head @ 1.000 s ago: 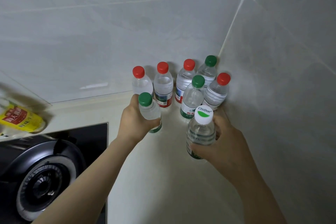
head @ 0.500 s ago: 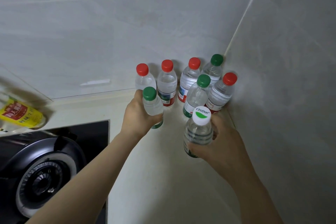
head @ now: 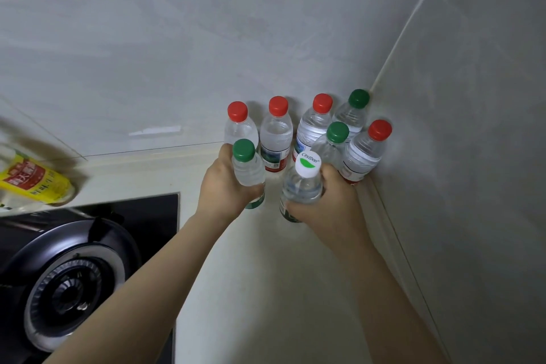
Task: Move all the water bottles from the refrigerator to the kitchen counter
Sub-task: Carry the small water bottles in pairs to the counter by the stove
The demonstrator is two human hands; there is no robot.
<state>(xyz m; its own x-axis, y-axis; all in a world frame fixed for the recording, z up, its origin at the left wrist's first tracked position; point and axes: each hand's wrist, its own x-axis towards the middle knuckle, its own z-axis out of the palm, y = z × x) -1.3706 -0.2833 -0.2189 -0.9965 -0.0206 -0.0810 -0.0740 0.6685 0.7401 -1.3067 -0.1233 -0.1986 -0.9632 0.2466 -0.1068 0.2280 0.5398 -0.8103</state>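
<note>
Where the two grey walls [head: 266, 38] meet, the pale table [head: 251, 289] holds six water bottles [head: 276, 139] standing close together in the corner. A black stove [head: 68, 281] sits at the left. The left hand [head: 224, 189] has its fingers wrapped around a green-capped bottle [head: 246, 170]. The right hand [head: 328, 204] has its fingers wrapped around a white-capped bottle [head: 302, 186], just in front of the others.

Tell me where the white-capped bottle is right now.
In the head view, the white-capped bottle is right of centre, gripped in the right hand, just in front of the cluster of bottles standing in the counter's corner.
</note>
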